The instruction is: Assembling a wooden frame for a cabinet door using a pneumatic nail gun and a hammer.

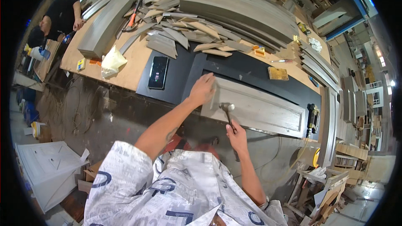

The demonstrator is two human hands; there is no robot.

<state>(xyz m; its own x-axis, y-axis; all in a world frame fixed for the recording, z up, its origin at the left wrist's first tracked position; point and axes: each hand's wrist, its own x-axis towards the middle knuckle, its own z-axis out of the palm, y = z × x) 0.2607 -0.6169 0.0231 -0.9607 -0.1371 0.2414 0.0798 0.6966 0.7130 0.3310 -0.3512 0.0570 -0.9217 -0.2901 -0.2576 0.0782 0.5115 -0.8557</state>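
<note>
A grey wooden panel door [259, 102] with a recessed centre lies along the table's near edge, on a dark board [167, 65]. My left hand [203, 88] rests at the door's left end, fingers bent and pressed together near its upper left corner. Whatever they pinch there is hidden. In my right hand [237, 137] is a hammer [227, 108], gripped by its handle. The metal head is raised in front of the door's near edge. Left of my left hand lies a black phone [159, 72], and a tan block [278, 73] sits beyond the door.
Many grey angled offcuts [176, 35] are heaped behind the dark board. Long grey boards [234, 10] are stacked farther back. A nail gun [312, 119] lies at the door's right end, its hose hanging down. People work at the far left and far side.
</note>
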